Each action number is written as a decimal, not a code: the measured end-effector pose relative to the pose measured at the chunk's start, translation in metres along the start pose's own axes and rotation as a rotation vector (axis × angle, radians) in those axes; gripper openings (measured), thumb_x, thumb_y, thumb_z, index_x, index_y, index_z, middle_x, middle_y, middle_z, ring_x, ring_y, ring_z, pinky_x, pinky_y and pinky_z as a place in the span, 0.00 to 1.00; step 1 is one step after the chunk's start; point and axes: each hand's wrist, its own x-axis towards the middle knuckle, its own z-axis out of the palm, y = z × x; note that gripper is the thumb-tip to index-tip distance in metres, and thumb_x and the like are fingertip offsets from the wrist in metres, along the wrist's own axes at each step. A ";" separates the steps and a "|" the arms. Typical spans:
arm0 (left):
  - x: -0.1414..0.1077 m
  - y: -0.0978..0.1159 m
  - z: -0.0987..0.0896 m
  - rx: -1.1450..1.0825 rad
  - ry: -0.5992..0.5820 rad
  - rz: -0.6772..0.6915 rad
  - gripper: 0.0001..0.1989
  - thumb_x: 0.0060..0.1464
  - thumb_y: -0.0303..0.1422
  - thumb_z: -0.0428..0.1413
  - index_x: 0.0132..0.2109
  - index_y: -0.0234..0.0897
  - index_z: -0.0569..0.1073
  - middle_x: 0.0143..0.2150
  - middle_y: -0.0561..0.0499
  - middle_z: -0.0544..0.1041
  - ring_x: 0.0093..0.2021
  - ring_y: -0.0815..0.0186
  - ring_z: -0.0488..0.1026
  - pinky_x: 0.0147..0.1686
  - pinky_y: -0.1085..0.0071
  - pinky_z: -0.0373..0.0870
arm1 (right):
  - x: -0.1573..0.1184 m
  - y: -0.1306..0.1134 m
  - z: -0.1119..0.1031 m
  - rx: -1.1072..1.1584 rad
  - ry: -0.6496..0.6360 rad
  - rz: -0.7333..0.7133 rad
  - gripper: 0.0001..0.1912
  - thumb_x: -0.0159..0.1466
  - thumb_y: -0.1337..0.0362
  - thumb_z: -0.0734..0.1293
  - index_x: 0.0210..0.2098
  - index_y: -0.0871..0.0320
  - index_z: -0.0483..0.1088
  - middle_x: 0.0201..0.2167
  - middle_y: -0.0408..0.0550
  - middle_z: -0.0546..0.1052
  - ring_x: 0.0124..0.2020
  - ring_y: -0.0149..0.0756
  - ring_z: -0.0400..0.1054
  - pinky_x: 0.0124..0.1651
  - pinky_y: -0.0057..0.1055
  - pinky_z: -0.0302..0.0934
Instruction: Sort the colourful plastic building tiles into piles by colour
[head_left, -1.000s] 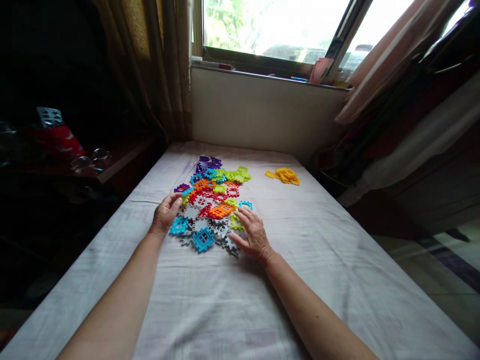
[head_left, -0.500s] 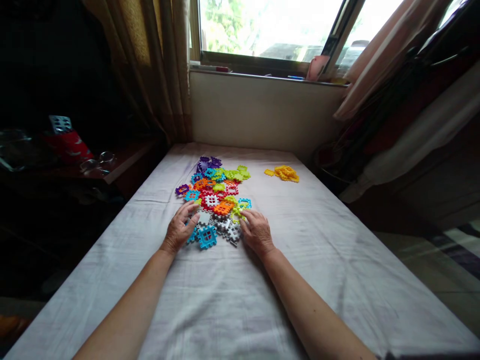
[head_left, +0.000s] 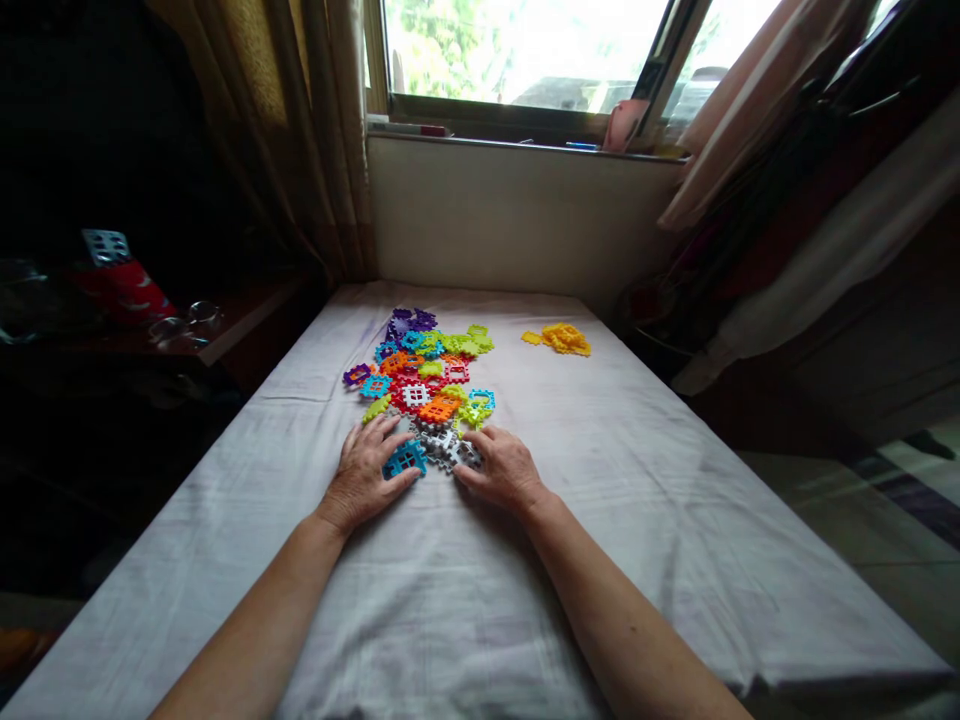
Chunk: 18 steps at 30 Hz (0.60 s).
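A heap of colourful plastic interlocking building tiles with toothed edges lies mid-table. My left hand (head_left: 366, 472) rests at its near left side, fingers spread, against a blue window tile (head_left: 405, 457). Opposite it, my right hand (head_left: 501, 466) touches the grey tiles (head_left: 442, 440) at the near right, thumb and fingers apart. Farther in are an orange tile (head_left: 439, 408), a white window tile (head_left: 415, 396) and red tiles (head_left: 455, 369). Beyond these lie lime-green tiles (head_left: 469, 344) and purple tiles (head_left: 409, 322). Parts of the nearest tiles are hidden under my fingers.
A separate pile of yellow tiles (head_left: 566, 339) sits at the far right of the cloth-covered table (head_left: 637, 560). Eyeglasses (head_left: 187, 325) and a red container (head_left: 124, 292) stand on a dark side surface at left. Hanging clothes (head_left: 810, 230) are at right.
My left hand has moved nearer and curved around the blue window tile. The right hand's thumb has shifted left over the grey tiles. The view has shifted slightly.
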 end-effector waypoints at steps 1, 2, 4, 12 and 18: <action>0.001 -0.001 -0.001 -0.003 0.014 -0.006 0.21 0.56 0.46 0.59 0.54 0.45 0.76 0.65 0.42 0.71 0.68 0.47 0.63 0.67 0.40 0.52 | 0.000 0.002 -0.001 0.032 -0.007 0.001 0.20 0.58 0.56 0.73 0.49 0.54 0.77 0.40 0.51 0.79 0.41 0.42 0.73 0.47 0.33 0.65; 0.001 -0.003 -0.001 -0.008 0.030 -0.010 0.19 0.56 0.45 0.58 0.53 0.45 0.77 0.65 0.42 0.72 0.68 0.47 0.64 0.67 0.40 0.53 | 0.000 0.006 -0.001 0.069 -0.016 0.001 0.20 0.59 0.57 0.72 0.49 0.55 0.77 0.41 0.51 0.79 0.41 0.41 0.73 0.47 0.33 0.65; 0.002 -0.005 -0.003 -0.026 0.068 -0.012 0.16 0.57 0.44 0.57 0.49 0.44 0.78 0.63 0.43 0.73 0.67 0.49 0.65 0.67 0.41 0.55 | 0.000 0.013 -0.003 0.155 -0.040 -0.002 0.18 0.60 0.59 0.71 0.49 0.55 0.78 0.41 0.50 0.80 0.40 0.38 0.73 0.45 0.30 0.64; 0.007 -0.003 -0.012 -0.243 0.202 -0.025 0.12 0.58 0.44 0.55 0.38 0.42 0.77 0.53 0.44 0.81 0.57 0.55 0.75 0.62 0.52 0.66 | 0.003 0.045 -0.007 0.256 0.063 0.200 0.19 0.68 0.57 0.60 0.27 0.54 0.77 0.25 0.45 0.78 0.28 0.33 0.69 0.34 0.26 0.55; 0.007 -0.018 -0.020 -0.426 0.393 -0.300 0.15 0.56 0.47 0.55 0.38 0.41 0.75 0.52 0.46 0.81 0.56 0.58 0.76 0.61 0.58 0.69 | 0.004 0.075 -0.009 0.200 0.205 0.479 0.19 0.67 0.56 0.60 0.28 0.55 0.77 0.25 0.45 0.78 0.27 0.33 0.67 0.31 0.27 0.52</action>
